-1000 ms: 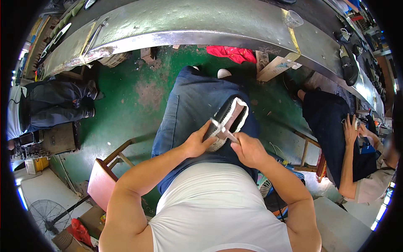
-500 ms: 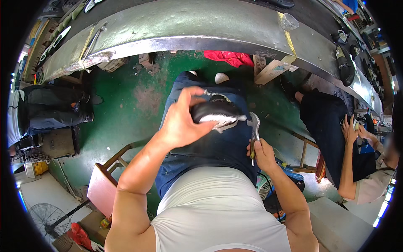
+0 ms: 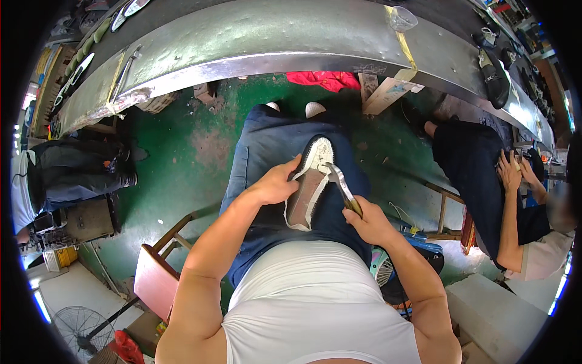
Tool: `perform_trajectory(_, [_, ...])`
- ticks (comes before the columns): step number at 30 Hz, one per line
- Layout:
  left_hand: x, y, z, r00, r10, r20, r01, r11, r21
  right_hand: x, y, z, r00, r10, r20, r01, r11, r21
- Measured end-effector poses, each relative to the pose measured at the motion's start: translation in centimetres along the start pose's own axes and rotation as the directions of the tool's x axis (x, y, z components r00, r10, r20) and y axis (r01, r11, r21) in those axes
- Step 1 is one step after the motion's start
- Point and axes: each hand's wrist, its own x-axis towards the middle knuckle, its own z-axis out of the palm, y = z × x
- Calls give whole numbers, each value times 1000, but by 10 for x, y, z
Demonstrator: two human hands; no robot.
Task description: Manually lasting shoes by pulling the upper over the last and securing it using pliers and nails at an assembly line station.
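Note:
A dark shoe upper on a last lies bottom up over my lap, its toe pointing away from me. Its underside shows a whitish toe area, a brown insole and pale edges. My left hand grips its left side, thumb on the edge. In my right hand is a pair of lasting pliers with a shiny curved metal head and yellowish-green handles. The head of the pliers touches or nearly touches the shoe's right edge below the toe; whether its jaws pinch the material I cannot tell.
A metal-edged workbench curves across ahead, with a clear plastic cup and shoes on it. A red cloth lies beneath. A pink-topped stool stands at left; a co-worker sits at right.
The shoe has been turned from its side to bottom up and lowered onto my lap. My right hand has brought the pliers left, against or close to its edge.

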Motion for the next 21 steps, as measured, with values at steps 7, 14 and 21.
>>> perform_trajectory(7, [6, 20, 21, 966, 125, -227, 46, 780, 624, 24, 6, 13, 998, 59, 28, -52, 975, -216])
perform_trajectory(14, [-16, 15, 23, 871, 49, -489, 74, 971, 229, 21, -9, -4, 990, -12, 143, 35, 987, -159])
perform_trajectory(21, [-14, 45, 38, 820, 388, -421, -100, 821, 563, 40, -56, -46, 895, 217, 390, -196, 976, -95])
